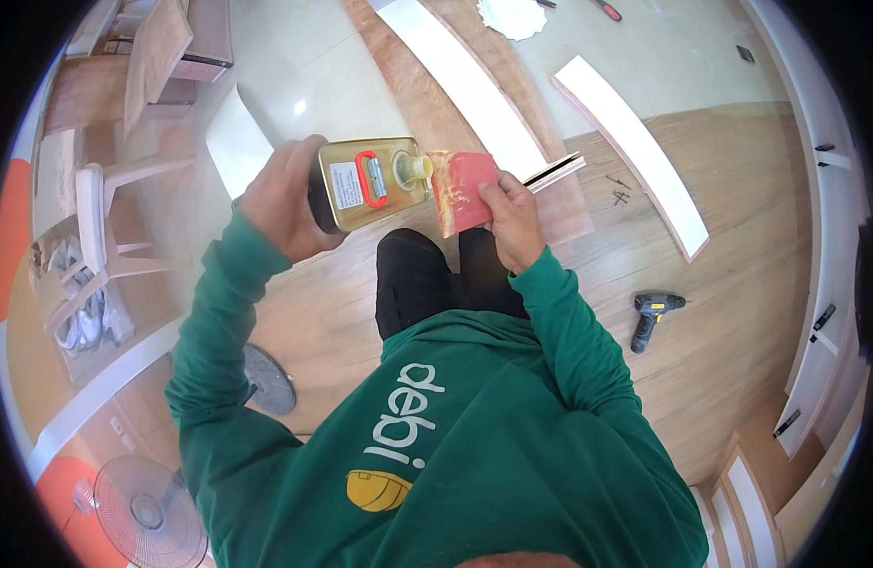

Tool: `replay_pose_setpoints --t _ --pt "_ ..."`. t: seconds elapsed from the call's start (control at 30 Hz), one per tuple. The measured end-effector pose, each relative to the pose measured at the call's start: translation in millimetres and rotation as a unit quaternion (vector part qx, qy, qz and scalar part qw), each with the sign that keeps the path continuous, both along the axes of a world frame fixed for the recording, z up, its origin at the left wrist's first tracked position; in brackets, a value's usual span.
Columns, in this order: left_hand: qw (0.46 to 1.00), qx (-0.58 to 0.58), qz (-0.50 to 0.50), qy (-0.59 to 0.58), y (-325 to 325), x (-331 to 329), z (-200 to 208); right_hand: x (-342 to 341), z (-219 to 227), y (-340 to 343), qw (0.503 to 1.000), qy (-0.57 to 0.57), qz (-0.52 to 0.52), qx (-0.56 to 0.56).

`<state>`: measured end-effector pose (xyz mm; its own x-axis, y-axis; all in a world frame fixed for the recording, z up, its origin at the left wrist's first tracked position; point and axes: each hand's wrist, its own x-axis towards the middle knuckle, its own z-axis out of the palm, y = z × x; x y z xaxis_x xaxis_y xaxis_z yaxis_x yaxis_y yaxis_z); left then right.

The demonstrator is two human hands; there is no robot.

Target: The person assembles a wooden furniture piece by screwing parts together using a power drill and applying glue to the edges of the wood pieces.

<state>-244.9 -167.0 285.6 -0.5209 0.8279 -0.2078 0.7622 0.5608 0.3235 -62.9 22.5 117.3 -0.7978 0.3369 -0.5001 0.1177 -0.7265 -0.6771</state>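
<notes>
My left hand (277, 204) is wrapped around a rectangular metal can (399, 194) with a red carrying handle, a white label and a pale yellow spout. The can is tipped over, its spout pointing right. Right at the spout is a flat red square piece (470, 185), smeared with yellowish glue-like stuff along its left side. My right hand (514, 222) pinches that piece at its right edge, thumb on top. Whether the spout touches the piece, I cannot tell. Both hands are above my knees.
Long white boards (635, 151) lie ahead, one over a brown wooden sheet (408, 71). A cordless drill (650, 317) rests on the floor at right, near several small dark metal pieces (618, 192). A white chair (94, 222) and standing fan (148, 511) are at left.
</notes>
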Motion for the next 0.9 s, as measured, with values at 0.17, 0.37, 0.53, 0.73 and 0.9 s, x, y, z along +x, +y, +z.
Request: replay_pose_setpoints --t 0.17,0.37,0.53,0.73,0.9 --pt "1.000 0.006 -0.022 0.011 1 -4 -5 0 3 -6 0.999 0.029 -0.011 -0.045" --pt "0.999 -0.024 -0.040 0.014 7 -3 -3 2 -6 -2 0.999 0.043 0.002 -0.016" --pt "0.997 -0.056 -0.044 0.011 20 0 1 2 -9 -1 0.998 0.044 0.012 -0.036" --pt "0.994 -0.091 -0.053 0.022 27 2 3 3 -16 -3 0.998 0.039 0.035 -0.043" --pt "0.992 -0.112 -0.052 0.027 28 4 3 0 -20 -7 0.998 0.027 0.038 -0.051"
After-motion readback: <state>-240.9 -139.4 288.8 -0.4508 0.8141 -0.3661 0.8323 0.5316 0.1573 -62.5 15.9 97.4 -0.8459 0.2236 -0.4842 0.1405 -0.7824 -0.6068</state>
